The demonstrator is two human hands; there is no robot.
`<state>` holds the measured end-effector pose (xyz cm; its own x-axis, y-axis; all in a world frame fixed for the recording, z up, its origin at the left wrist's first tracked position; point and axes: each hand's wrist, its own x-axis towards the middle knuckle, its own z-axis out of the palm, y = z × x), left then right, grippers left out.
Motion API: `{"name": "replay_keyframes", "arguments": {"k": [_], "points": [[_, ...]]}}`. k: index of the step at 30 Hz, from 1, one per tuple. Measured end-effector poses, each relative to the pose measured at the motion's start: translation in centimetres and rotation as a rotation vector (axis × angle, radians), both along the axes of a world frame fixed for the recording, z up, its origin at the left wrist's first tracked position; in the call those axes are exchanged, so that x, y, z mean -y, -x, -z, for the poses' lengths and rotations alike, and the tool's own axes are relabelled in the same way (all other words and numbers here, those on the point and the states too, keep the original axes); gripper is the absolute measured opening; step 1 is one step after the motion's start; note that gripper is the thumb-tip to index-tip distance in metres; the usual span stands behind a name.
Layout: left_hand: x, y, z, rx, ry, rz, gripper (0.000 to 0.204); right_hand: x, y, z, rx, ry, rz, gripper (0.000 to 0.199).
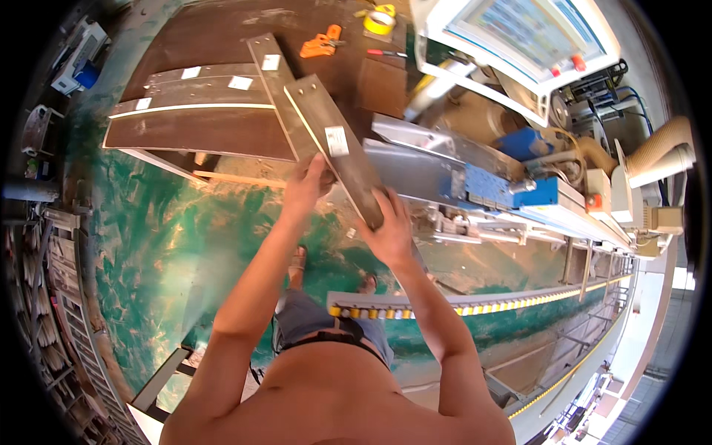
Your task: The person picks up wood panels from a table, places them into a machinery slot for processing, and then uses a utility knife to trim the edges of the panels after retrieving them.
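Observation:
A long brown board with a white label slants away from me, its far end over the brown worktable. My right hand wraps round its near end, thumb on one side and fingers on the other. Just left of it, a second labelled board lies at a similar slant, partly overlapped by the first. My left hand is closed at the near end of this second board, right beside the first board's edge. Some of the left fingers are hidden. More labelled boards lie flat to the left.
The brown worktable carries orange-handled clippers, yellow tape and a red marker. To the right stand a machine with a blue-and-metal rail, a screen panel and a yellow-roller conveyor.

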<state>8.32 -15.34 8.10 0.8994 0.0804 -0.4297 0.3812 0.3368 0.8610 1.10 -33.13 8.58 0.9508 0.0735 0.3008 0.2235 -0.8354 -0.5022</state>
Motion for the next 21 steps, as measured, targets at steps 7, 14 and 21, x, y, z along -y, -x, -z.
{"name": "replay_keyframes", "arguments": {"k": [7,14,21], "points": [[15.6,6.1,5.5,-0.136,0.008,0.225,0.037,11.1,13.2,-0.1,-0.14,0.04,0.137,0.061],[23.7,7.0,10.1,-0.161,-0.042,0.375,0.036,14.2,17.2,3.6,-0.188,0.039,0.438,0.071],[26.3,4.1,8.6,-0.186,-0.095,0.447,0.036,17.1,12.5,5.5,-0.259,-0.282,0.577,0.056]]}}
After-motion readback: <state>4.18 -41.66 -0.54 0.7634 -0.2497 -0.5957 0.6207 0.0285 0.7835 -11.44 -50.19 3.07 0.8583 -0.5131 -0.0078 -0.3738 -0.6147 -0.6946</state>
